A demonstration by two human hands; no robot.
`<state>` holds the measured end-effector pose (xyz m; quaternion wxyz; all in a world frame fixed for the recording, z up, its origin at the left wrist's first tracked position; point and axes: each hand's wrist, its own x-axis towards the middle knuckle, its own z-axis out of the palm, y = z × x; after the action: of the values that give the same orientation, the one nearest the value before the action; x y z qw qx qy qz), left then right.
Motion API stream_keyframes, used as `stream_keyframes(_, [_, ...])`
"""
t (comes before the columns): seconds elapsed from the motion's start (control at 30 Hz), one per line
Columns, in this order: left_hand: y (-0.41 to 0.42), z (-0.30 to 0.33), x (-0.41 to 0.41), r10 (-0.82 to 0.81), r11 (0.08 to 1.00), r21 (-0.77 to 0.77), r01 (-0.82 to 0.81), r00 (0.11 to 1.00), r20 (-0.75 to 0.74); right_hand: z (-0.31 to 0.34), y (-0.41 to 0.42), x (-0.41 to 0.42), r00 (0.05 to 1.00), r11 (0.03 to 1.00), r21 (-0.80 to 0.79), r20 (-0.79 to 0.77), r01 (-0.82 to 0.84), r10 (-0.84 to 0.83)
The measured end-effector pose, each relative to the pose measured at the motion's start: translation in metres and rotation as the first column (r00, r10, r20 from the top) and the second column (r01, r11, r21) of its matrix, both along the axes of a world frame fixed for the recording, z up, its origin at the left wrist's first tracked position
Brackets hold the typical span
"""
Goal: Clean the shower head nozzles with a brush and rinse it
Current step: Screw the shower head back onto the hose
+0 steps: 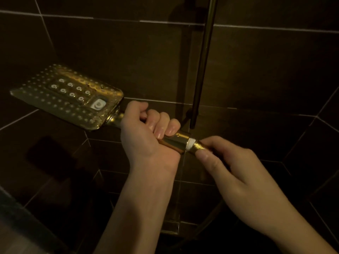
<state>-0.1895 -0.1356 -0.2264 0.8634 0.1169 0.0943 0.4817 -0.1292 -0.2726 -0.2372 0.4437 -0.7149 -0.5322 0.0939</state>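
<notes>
A gold rectangular shower head [67,94] lies face up at the left, its nozzle grid and a white selector switch showing. My left hand [146,132] grips its handle, fingers curled round it. At the handle's end white threads [189,143] are exposed. My right hand [238,169] pinches the knurled gold hose nut [200,147] right beside those threads. A thin stream of water falls from the joint. No brush is in view.
Dark wall tiles with pale grout surround the scene. A dark vertical shower rail [201,61] runs down behind the hands to a bracket. A floor drain grate [170,226] sits below. The shower head's shadow falls on the lower left tiles.
</notes>
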Motion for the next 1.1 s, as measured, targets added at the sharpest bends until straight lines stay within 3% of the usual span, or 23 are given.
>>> stream_keyframes(0.17, [0.006,0.002,0.0,-0.001,0.997,-0.075,0.002,1.0,0.009,-0.004,-0.004,0.01,0.993,0.979,0.165,-0.009,0.12,-0.12])
stream_keyframes(0.37, [0.01,0.002,0.004,-0.043,0.991,-0.126,0.046,0.999,0.023,0.001,0.002,0.014,0.984,0.997,0.066,-0.179,0.026,-0.014])
stream_keyframes(0.6, [0.013,0.001,0.008,-0.049,0.991,-0.12,0.052,0.998,0.027,0.0,0.006,0.018,0.977,0.971,0.133,-0.113,0.197,-0.183])
stream_keyframes(0.93, [0.019,0.0,0.015,-0.035,0.991,-0.127,0.037,0.999,0.016,-0.005,0.014,0.024,0.987,0.942,0.302,0.018,0.145,-0.157])
stream_keyframes(1.1, [0.022,-0.002,0.017,-0.025,0.99,-0.136,0.026,1.0,0.009,-0.006,0.019,0.024,0.971,0.93,0.351,0.161,0.11,-0.176])
